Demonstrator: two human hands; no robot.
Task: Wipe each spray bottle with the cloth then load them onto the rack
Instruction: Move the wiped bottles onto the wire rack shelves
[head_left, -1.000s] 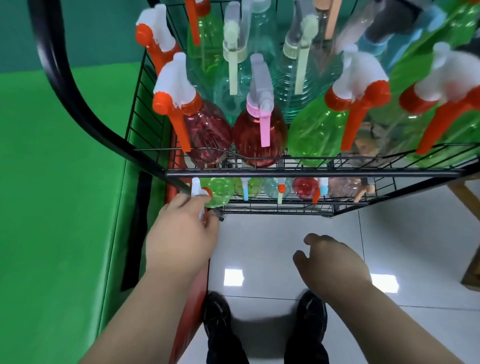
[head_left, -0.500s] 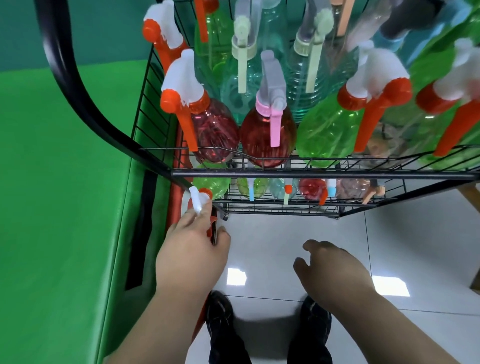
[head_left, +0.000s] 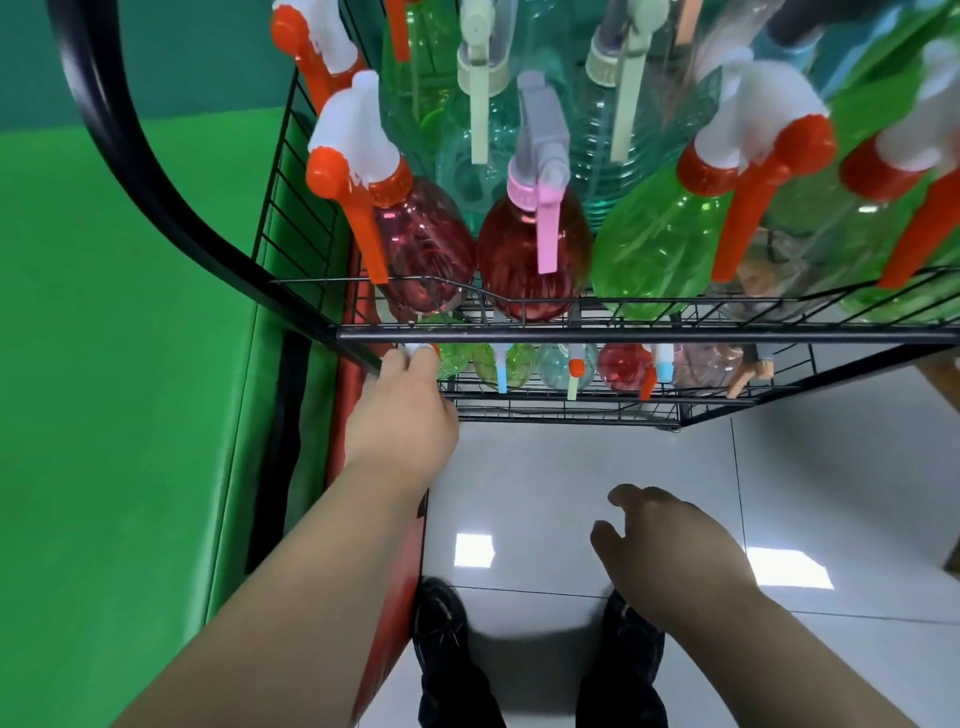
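Your left hand (head_left: 400, 426) grips a white spray head (head_left: 417, 349) at the rack (head_left: 623, 336); your right hand (head_left: 670, 551) hangs relaxed, holding nothing, above glossy grey floor tiles (head_left: 831, 467).

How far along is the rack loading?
Done: the rack's upper shelf is packed with spray bottles, and a row stands on the lower shelf. In hand: the left hand holds the sprayer of a green bottle at that shelf's left end; the right hand is empty. Left: unclear, no cloth or loose bottles in view.

Spray bottle (head_left: 417, 348) mostly behind left hand (head_left: 402, 421)
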